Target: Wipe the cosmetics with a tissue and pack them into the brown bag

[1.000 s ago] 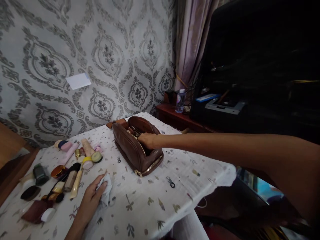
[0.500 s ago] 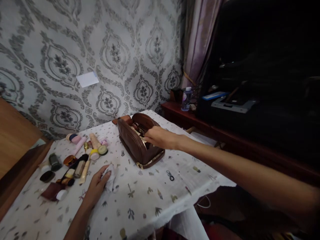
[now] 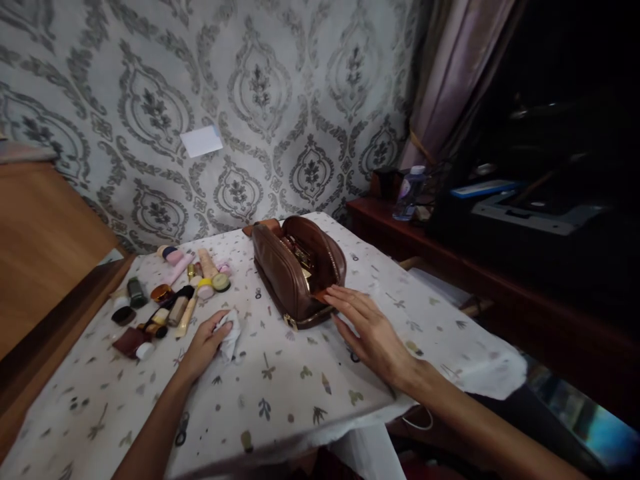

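Note:
My left hand (image 3: 209,341) rests on the tablecloth, closed around a crumpled white tissue or wipe (image 3: 231,335). A brown leather toiletry bag (image 3: 280,273) stands unzipped in the middle of the table, several small gold and dark things showing inside it. At the bag's near end is my right hand (image 3: 370,333), its fingers stretched out with the tips at the rim of the opening. I see nothing held in it. Left of the bag lies a group of cosmetics, among them a beige tube (image 3: 186,316), a green-lidded jar (image 3: 221,283) and a dark red bottle (image 3: 131,342).
The printed white tablecloth (image 3: 280,407) covers the table against a patterned wall. A wooden panel (image 3: 55,233) borders the left side. To the right, a dark red cabinet (image 3: 373,217) carries a clear bottle (image 3: 410,193) and a blue-and-white box (image 3: 487,189).
My right hand has come out of the bag's inside toward me, to its near rim, and its fingers have straightened. The left hand keeps the tissue. The view has turned left.

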Motion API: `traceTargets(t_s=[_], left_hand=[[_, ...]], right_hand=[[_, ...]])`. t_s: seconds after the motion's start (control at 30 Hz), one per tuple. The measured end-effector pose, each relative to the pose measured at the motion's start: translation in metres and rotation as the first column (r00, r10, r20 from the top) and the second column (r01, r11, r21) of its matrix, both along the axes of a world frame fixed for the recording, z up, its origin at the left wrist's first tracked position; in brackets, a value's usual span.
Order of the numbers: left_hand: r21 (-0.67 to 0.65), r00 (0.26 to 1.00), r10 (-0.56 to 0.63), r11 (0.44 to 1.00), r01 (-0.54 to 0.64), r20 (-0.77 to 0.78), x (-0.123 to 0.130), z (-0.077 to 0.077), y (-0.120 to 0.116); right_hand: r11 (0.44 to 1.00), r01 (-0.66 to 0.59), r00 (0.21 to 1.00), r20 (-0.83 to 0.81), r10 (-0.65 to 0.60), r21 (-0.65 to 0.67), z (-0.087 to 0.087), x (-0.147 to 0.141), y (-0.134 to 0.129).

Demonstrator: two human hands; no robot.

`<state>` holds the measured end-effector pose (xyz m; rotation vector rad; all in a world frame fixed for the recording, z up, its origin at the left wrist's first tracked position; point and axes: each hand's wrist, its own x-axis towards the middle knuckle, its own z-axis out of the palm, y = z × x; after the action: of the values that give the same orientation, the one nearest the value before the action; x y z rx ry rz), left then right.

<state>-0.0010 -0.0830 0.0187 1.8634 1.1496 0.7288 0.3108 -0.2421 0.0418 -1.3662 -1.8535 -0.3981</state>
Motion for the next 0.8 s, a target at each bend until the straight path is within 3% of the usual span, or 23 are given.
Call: traceTargets(t_s=[0.2, 0.33, 0.43, 0.53, 0.6, 0.67, 0.8], left_hand=[[-0.015, 0.998, 0.023, 1.000, -0.022, 0.061, 0.000, -0.004, 0.001], [0.026, 0.994, -0.018, 1.000, 0.016, 0.103, -0.002, -0.007, 0.004], [0.062, 0.987, -0.064, 0.997, 0.056, 0.151, -0.002, -0.011, 0.008], [0.091, 0.981, -0.076, 0.994, 0.060, 0.178, -0.003, -0.014, 0.011], [0.108, 0.984, -0.045, 0.994, 0.026, 0.175, -0.004, -0.015, 0.013], [0.137, 0.985, -0.006, 0.990, -0.018, 0.172, -0.007, -0.015, 0.016], [0.184, 0.981, 0.072, 0.977, -0.105, 0.178, -0.014, -0.014, 0.019]], right_hand=[[0.993, -0.005, 1.000, 0.020, 0.003, 0.115, 0.011, -0.014, 0.007], [0.963, -0.179, 0.984, 0.021, 0.178, 0.203, 0.019, -0.041, 0.017], [0.923, -0.359, 0.931, -0.024, 0.365, 0.136, 0.020, -0.071, 0.032], [0.872, -0.489, 0.855, -0.203, 0.476, -0.011, 0.012, -0.101, 0.058], [0.839, -0.524, 0.809, -0.391, 0.438, -0.145, 0.003, -0.120, 0.083], [0.789, -0.549, 0.742, -0.595, 0.310, -0.274, -0.009, -0.138, 0.111], [0.710, -0.616, 0.548, -0.833, 0.075, -0.341, -0.031, -0.166, 0.152]])
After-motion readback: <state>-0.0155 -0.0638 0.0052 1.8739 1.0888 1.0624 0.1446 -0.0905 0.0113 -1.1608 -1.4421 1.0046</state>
